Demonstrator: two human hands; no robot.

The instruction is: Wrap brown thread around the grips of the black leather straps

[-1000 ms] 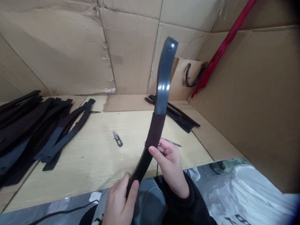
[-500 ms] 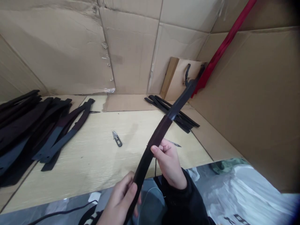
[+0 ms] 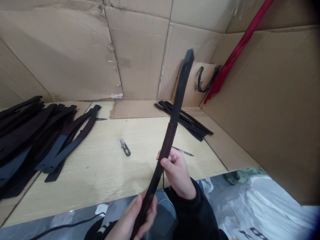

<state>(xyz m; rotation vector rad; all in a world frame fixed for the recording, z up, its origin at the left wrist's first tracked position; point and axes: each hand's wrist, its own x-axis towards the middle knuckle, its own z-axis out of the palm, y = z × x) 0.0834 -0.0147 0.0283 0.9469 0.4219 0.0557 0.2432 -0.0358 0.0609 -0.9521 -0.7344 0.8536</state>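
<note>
Strap (image 3: 175, 110), black, with a dark brown thread-wrapped section (image 3: 168, 140) at mid-length, held up nearly on end over the surface (image 3: 112, 176), its tapered tip pointing at the cardboard. Slight curve along the length. Left hand (image 3: 137, 220) grips the lower end, fingers (image 3: 147, 216) curled closed around it. Right hand (image 3: 176, 173) holds just below the wrap, fingers (image 3: 172, 168) bent round the strap and pinching it against the thumb (image 3: 165, 163). Black sleeve (image 3: 185, 206) on that arm.

Thread snips (image 3: 125, 147) lie on the surface left of the strap. Small pointed blade (image 3: 183, 151) just beside the right hand. Second blade (image 3: 101, 119) near the large strap pile (image 3: 37, 140) at left. Bundle of narrow black straps (image 3: 183, 120) behind, against the cardboard lining (image 3: 140, 50). Dark looped strap (image 3: 202, 80) on a cardboard piece (image 3: 192, 80), red strip (image 3: 237, 53) beside it.

Printed plastic sheet (image 3: 257, 203) at bottom right (dark lettering at the frame edge, cut off, unreadable). Black cable (image 3: 70, 223) at bottom left.
</note>
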